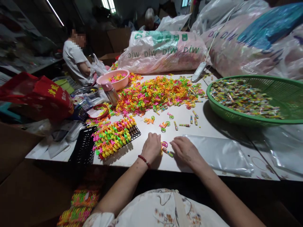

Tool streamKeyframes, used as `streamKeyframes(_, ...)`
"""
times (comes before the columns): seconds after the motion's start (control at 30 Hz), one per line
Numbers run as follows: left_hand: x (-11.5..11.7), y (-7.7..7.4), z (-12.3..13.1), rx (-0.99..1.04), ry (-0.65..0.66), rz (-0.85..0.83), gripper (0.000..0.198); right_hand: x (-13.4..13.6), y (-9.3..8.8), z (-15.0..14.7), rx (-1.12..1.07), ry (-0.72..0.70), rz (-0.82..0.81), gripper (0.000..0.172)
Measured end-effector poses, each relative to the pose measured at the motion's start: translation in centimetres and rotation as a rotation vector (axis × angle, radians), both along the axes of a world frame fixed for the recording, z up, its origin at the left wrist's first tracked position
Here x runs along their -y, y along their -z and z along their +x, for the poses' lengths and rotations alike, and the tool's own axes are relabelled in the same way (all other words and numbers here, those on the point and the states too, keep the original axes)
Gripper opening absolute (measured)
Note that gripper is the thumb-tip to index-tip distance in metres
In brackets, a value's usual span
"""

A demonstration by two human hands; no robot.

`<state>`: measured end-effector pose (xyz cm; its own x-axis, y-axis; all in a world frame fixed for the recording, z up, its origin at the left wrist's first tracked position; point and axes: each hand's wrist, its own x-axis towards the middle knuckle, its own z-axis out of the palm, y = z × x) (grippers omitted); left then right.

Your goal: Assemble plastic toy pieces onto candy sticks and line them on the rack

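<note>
My left hand (152,145) is closed at the front of the white table, its fingers curled around a small plastic toy bicycle whose pink wheel (164,144) sticks out on the right side. Just right of it, my right hand (186,149) has bent fingers held together; whatever is in them is hidden. A small candy tube (169,153) lies between both hands. Beyond them are loose toy bicycles (163,126) and several more candy tubes (175,125). To the left, rows of colourful toy bicycles (113,137) stand packed in a black plastic rack (135,133).
A big heap of toy parts (156,94) covers the table's back. At right stands a green basket (255,122) of candy tubes, with clear plastic bags (220,155) in front. A pink basin (120,84), metal flask (110,94) and red bag (52,97) stand left. A co-worker (75,60) sits beyond.
</note>
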<state>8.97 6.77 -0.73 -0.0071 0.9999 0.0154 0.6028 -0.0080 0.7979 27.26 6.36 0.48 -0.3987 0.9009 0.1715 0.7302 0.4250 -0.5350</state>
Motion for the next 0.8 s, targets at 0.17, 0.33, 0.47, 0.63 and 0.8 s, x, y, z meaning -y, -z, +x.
streamKeyframes(0.17, -6.0, -1.4, 1.7, -0.17, -0.059, 0.018, 0.018, -6.4, 0.6, 0.7, 0.3, 0.269, 0.095, 0.028)
streamKeyframes(0.33, -10.0, -1.0, 3.4, -0.236, -0.017, -0.142, 0.009, -9.5, 1.9, -0.2, 0.375, 0.334, 0.026, 0.018)
streamKeyframes(0.47, -10.3, -0.6, 2.9, -0.18, -0.027, -0.128, 0.019, -8.6, 1.6, -0.2, 0.322, 0.351, 0.034, 0.018)
streamKeyframes(0.63, -7.9, -0.1, 1.6, 0.027, -0.029, -0.037, 0.017, -5.1, 0.3, 0.8, -0.099, 0.354, -0.039, 0.019)
streamKeyframes(0.8, -4.4, 0.2, 0.1, 0.357, -0.022, -0.036, 0.006, -1.3, -0.2, 1.1, -0.673, 0.355, -0.34, 0.031)
